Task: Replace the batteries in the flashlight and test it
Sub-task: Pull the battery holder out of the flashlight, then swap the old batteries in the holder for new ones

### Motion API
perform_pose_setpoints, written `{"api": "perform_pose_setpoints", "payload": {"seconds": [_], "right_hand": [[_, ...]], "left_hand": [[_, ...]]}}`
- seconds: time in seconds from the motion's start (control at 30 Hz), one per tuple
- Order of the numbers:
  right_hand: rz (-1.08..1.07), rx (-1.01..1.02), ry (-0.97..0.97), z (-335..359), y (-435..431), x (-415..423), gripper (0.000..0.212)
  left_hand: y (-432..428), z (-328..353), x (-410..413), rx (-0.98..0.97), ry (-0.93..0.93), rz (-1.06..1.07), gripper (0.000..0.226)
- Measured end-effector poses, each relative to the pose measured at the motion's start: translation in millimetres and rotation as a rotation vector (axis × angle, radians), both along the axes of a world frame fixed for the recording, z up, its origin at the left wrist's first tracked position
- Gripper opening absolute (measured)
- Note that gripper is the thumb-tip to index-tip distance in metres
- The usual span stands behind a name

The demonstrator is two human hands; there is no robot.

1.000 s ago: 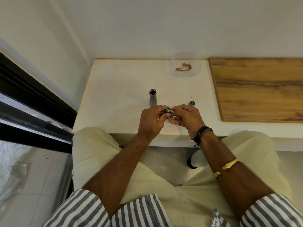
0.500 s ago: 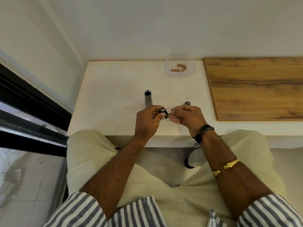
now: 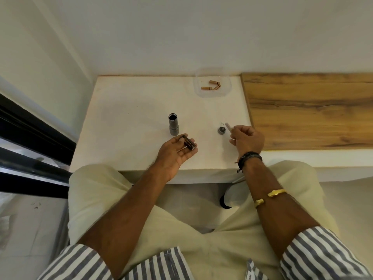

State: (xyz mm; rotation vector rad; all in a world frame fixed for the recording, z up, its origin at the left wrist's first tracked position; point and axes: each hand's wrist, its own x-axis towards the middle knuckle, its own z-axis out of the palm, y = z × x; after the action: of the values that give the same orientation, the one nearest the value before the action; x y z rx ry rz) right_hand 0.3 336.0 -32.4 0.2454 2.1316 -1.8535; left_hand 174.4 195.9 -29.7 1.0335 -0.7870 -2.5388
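holding the black battery holder (image 3: 188, 142) palm up, the left hand (image 3: 175, 152) is cradling it across the fingers with the thumb curling over one side. it is hovering just in front of the flashlight body (image 3: 173, 126), which is standing upright on the white table (image 3: 125, 118) with its open end facing up. the right hand (image 3: 247, 138) is pinching a small pale battery (image 3: 228, 126) between thumb and forefinger, with the tip poking out just beside the round end cap (image 3: 221, 130) lying on the table. three copper-coloured batteries (image 3: 212, 85) are lying in a clear tray (image 3: 227, 91) at the back, next to a wooden board (image 3: 306, 110).

the holder is looking light and stiff, probably plastic with thin contacts, so it is asking to be held by its long sides with fingers off the ends. whether its slots are filled i cannot tell. the battery is looking smooth and likely to slip or roll, so it is wanting a firm pinch round the middle. the flashlight body is looking rigid but easy to topple while standing, and is best gripped round the barrel.
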Motion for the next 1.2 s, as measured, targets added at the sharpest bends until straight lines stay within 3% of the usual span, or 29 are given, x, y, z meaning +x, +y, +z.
{"api": "perform_pose_setpoints", "payload": {"seconds": [0.17,0.3,0.6,0.97,1.03,1.2], "right_hand": [[0.083,0.364,0.231,-14.6,-5.8,-4.4,0.008],[0.140,0.469,0.266,-18.2,-7.9,-2.2,0.007],[0.198,0.453,0.282,-18.6,-5.8,-2.9,0.014],[0.203,0.425,0.335,-9.2,-4.4,0.3,0.019],[0.282,0.366,0.399,1.3,-7.0,6.8,0.015],[0.794,0.250,0.601,32.7,-14.2,35.7,0.017]], "left_hand": [[1.0,0.9,3.1,-0.056,-0.010,-0.028,0.031],[-0.4,2.7,4.7,-0.037,0.058,-0.075,0.031],[0.4,8.7,3.7,-0.023,0.190,-0.191,0.035],[-1.1,12.8,4.5,-0.090,0.139,-0.196,0.035],[-2.6,12.0,4.5,-0.112,0.122,-0.206,0.035],[-5.1,6.3,4.3,-0.210,0.004,-0.216,0.030]]}}
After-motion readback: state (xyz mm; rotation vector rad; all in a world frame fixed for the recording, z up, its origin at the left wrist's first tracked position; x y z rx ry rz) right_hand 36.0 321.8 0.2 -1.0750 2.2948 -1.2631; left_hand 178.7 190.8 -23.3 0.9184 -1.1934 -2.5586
